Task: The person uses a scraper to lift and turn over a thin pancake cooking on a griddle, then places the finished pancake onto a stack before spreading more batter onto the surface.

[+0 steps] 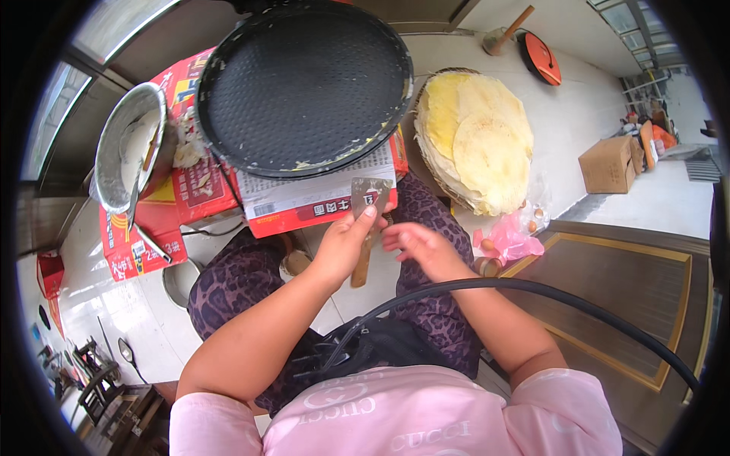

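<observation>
My left hand [349,242] grips a flat metal scraper [365,191] with a wooden handle, its blade pointing away from me. Close beside it, my right hand [425,248] has its fingers bent and apart, with nothing visible in it. Beyond the scraper, a round black griddle pan [308,85] with a dimpled surface rests on red cardboard boxes [274,225]; bits of batter cling to its rim. To the right, thin round pancakes [485,137] lie stacked on a woven tray [428,157]. A metal pot [105,171] at left holds pale batter [137,145] and a utensil.
A black cable [496,282] arcs across my right forearm. Eggs and a pink plastic bag [513,239] lie right of my knee, near a brown door panel [621,302]. A metal bowl [177,282] sits on the floor at left. A cardboard box [607,165] stands far right.
</observation>
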Demonstrator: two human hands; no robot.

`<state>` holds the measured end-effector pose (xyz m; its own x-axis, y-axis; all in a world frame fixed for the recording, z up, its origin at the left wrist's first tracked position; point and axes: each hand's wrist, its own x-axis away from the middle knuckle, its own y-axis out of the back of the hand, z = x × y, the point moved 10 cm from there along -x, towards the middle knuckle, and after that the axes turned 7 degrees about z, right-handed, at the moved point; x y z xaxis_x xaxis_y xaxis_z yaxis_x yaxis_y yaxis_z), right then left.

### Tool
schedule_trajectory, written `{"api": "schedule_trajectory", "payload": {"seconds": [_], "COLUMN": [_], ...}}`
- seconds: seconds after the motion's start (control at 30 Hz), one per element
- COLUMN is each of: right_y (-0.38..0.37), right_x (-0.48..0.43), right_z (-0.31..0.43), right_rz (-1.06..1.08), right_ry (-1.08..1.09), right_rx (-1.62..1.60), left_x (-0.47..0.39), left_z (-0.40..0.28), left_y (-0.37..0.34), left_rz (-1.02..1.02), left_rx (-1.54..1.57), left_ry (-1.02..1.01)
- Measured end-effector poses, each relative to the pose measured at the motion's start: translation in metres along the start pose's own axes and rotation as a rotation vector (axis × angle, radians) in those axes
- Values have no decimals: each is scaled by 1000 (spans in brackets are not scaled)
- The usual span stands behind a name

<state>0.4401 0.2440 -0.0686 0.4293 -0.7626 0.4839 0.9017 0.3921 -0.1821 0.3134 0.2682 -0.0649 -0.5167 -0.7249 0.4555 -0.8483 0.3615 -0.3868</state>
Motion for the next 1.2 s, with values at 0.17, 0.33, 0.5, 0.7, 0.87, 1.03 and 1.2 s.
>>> {"api": "schedule_trajectory", "payload": {"seconds": [0.17, 0.33, 0.5, 0.7, 0.87, 1.03, 1.2], "right_y": [-75, -100, -49, 7, 10, -49, -225], "right_x": [-19, -44, -75, -103, -90, -57, -88], "right_z": [-27, -9, -8, 26, 52, 75, 233], "right_rz": [99, 71, -291, -485, -577, -422, -156], "right_ry": [-99, -100, -52, 51, 252, 436, 976], "right_rx": [52, 228, 671, 950, 1172, 996, 1148], "left_x": [24, 45, 72, 106, 134, 181, 189], "left_z": [23, 43, 30, -14, -49, -73, -102], "left_y": [26, 91, 154, 178, 205, 235, 283], "left_rz": [-173, -425, -637, -674, -694, -636, -406], "left_rx": [363, 357, 297, 521, 688, 1024, 1086], "left_ry": [67, 93, -83, -289, -538, -736, -671]}}
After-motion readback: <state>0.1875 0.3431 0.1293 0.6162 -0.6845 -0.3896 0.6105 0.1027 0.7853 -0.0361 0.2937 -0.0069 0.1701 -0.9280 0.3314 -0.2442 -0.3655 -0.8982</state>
